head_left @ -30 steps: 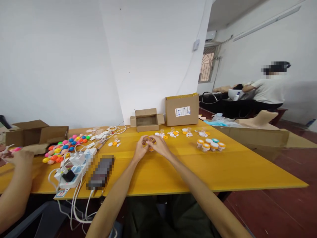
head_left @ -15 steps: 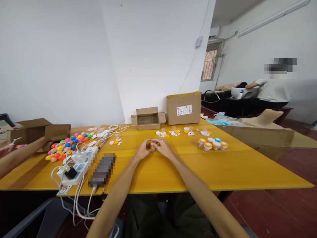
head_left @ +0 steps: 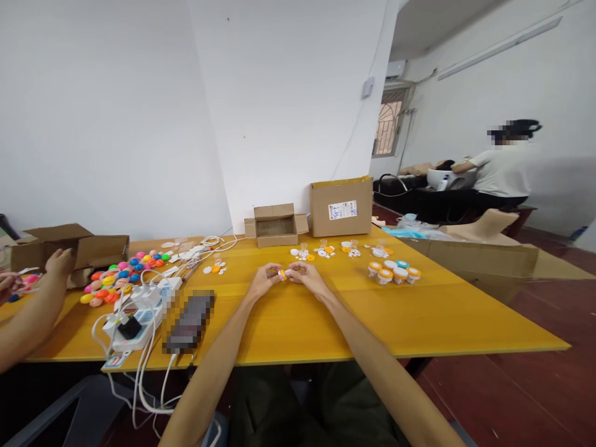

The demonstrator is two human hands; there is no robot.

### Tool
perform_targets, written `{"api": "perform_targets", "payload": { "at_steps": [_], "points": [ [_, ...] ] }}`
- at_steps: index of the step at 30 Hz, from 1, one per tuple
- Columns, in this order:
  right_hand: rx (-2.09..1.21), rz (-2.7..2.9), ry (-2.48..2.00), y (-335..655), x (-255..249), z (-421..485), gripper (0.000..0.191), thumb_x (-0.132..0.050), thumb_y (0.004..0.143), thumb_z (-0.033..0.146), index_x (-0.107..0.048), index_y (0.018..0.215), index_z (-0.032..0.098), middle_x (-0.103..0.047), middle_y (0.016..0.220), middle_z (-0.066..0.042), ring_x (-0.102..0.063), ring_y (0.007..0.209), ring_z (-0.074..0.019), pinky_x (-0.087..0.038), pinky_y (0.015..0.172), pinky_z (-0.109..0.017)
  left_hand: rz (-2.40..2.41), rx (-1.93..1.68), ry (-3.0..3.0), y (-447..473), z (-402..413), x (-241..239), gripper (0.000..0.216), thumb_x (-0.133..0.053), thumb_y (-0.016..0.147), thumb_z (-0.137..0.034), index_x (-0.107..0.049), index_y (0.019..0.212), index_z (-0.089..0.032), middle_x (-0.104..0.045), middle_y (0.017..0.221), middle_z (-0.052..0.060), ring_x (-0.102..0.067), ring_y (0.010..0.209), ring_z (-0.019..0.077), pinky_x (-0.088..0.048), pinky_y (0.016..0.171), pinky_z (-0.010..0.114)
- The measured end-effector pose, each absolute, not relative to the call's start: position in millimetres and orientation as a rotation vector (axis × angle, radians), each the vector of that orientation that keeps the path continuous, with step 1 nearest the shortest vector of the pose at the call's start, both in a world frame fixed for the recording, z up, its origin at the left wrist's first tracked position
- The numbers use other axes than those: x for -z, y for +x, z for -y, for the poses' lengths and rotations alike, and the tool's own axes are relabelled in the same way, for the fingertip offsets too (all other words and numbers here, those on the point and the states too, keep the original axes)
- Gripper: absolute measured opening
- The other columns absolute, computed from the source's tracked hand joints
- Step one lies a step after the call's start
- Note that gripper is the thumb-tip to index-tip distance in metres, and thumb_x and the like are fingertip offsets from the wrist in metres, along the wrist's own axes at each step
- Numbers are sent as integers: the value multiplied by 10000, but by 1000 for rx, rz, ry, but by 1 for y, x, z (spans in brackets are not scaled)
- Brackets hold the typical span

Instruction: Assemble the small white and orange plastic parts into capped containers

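Observation:
My left hand [head_left: 263, 282] and my right hand [head_left: 305, 277] meet over the middle of the yellow table [head_left: 419, 316]. Both pinch one small orange and white piece [head_left: 282, 273] between their fingertips. Its exact form is too small to make out. Beyond my hands lie loose white and orange parts [head_left: 326, 251]. A cluster of small capped jars [head_left: 393, 272] stands to the right of my right hand.
A power strip with white cables [head_left: 139, 313] and a dark phone [head_left: 189, 323] lie at the left front. Coloured balls [head_left: 123, 276] and cardboard boxes [head_left: 342, 206] sit at the back. Another person's arm [head_left: 28, 310] reaches in from the left. A person stands far right.
My hands stayed together on the small piece, turning it slightly. The other person's arm at the left moved toward the open box.

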State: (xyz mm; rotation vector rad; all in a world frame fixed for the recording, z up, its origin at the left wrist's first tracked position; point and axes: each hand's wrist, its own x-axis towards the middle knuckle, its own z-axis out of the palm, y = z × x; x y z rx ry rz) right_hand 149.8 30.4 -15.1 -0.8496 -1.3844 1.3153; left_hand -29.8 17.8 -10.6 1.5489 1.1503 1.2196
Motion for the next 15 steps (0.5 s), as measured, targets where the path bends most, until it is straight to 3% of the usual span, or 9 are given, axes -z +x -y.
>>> {"api": "perform_targets", "payload": {
  "at_steps": [8, 15],
  "points": [
    [-1250, 1426, -741, 145, 22, -36, 333, -830, 568, 399, -688, 802, 209, -726, 878, -39, -694, 807, -205, -579, 801, -370, -960, -1223, 1260, -31, -12, 8, 383, -831, 681, -426, -740, 933, -153, -741, 955, 87, -692, 756, 164, -564, 873, 375],
    [-1096, 1553, -700, 143, 22, -37, 267, -779, 650, 403, -694, 832, 228, -737, 917, -43, -696, 887, -224, -549, 872, -391, -907, -1240, 1195, -33, -11, 5, 375, -886, 618, -322, -751, 922, -148, -749, 1000, 99, -695, 860, 178, -546, 910, 345]
  ]
}}
